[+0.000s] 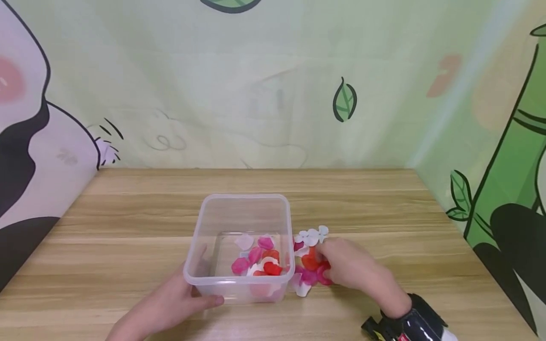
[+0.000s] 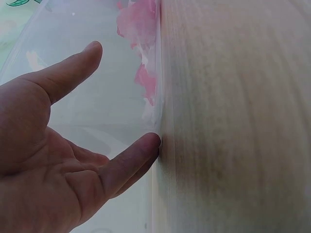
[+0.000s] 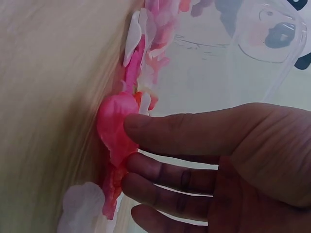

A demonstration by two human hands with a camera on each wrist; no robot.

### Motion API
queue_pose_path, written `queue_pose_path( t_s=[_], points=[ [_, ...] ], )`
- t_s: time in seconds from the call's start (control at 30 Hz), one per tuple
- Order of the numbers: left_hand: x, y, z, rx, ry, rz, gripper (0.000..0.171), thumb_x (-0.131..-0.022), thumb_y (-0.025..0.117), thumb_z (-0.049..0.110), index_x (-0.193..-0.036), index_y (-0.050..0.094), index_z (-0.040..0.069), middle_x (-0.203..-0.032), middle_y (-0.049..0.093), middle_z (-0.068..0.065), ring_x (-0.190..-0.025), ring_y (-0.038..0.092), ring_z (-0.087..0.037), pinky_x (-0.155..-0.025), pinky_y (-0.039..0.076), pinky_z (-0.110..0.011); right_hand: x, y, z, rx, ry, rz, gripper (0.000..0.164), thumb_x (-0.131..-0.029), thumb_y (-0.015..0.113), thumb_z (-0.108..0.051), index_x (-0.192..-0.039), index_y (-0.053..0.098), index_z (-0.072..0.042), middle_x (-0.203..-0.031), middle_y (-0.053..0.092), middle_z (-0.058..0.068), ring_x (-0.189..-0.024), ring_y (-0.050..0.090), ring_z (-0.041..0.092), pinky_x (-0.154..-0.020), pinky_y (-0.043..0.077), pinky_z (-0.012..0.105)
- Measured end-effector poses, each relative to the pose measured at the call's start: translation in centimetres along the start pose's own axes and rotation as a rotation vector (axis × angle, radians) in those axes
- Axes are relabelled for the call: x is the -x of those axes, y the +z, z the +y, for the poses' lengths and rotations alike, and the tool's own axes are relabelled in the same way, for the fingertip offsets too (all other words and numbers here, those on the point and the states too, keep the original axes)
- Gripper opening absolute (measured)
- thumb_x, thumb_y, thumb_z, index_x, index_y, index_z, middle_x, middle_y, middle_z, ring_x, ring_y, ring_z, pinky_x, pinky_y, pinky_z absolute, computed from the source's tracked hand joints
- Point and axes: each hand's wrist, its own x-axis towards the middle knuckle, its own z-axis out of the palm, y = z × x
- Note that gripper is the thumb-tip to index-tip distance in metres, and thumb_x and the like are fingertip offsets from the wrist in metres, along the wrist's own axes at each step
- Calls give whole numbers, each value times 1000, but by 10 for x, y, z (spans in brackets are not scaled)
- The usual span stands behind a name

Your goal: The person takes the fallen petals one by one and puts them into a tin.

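A clear plastic box [image 1: 239, 280] stands upright on the table with several pink, red and white fabric petals [image 1: 256, 255] inside. My left hand [image 1: 170, 303] rests against its near left corner, thumb along the front wall and fingers on the left side. In the left wrist view the thumb and fingers [image 2: 129, 162] look fairly straight against the box wall. Just right of the box lies a pile of loose petals [image 1: 309, 274], where my right hand [image 1: 350, 265] reaches in from the right. Its thumb and fingertips pinch a pink-red petal [image 3: 116, 126] at the pile's edge.
The wooden table [image 1: 362, 199] runs back to a cloth backdrop [image 1: 277, 94] printed with leaves and cartoon pandas. White flower-shaped petals [image 1: 313, 235] lie at the pile's far side, near the box's right wall. A black device [image 1: 411, 322] is strapped to the right wrist.
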Motion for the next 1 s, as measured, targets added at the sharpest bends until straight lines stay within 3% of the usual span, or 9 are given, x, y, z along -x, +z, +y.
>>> queue_pose_path(
  t_s=[0.17,0.47,0.7,0.87,1.0],
  points=[
    [0,-1,-1,-11,4,-4,111,-85,87,30,-162,10,7,-133,56,-21,-108,59,-26,-92,53,-36,-2,2,1,-9,14,-1,24,-79,86,-1,-77,65,-13,-74,56,-2,-71,51,17,-66,48,37],
    [1,-1,-2,-19,23,1,111,-85,87,30,-162,10,9,-126,59,-18,-103,60,-24,-87,53,-31,-2,1,4,-12,-1,26,33,-81,83,0,-67,58,-16,-68,51,-5,-65,49,15,-60,44,33],
    [1,-1,-1,-14,11,8,111,-84,87,32,-163,12,10,-125,61,-17,-99,62,-22,-84,54,-31,-3,-3,9,-31,-35,78,30,-83,76,1,-69,58,-18,-65,50,-8,-63,47,12,-59,42,30],
    [1,-2,-1,-28,30,5,109,-86,86,33,-162,12,8,-120,62,-13,-97,62,-21,-85,54,-32,-3,-7,10,-4,-70,129,30,-83,76,0,-68,57,-19,-63,48,-9,-61,46,11,-56,40,28],
    [1,-1,-1,-40,7,22,109,-84,87,33,-162,14,10,-123,62,-14,-98,62,-21,-85,54,-31,-2,-10,9,-4,-68,150,29,-84,76,0,-71,58,-18,-64,48,-8,-62,45,12,-56,40,28]
  ],
)
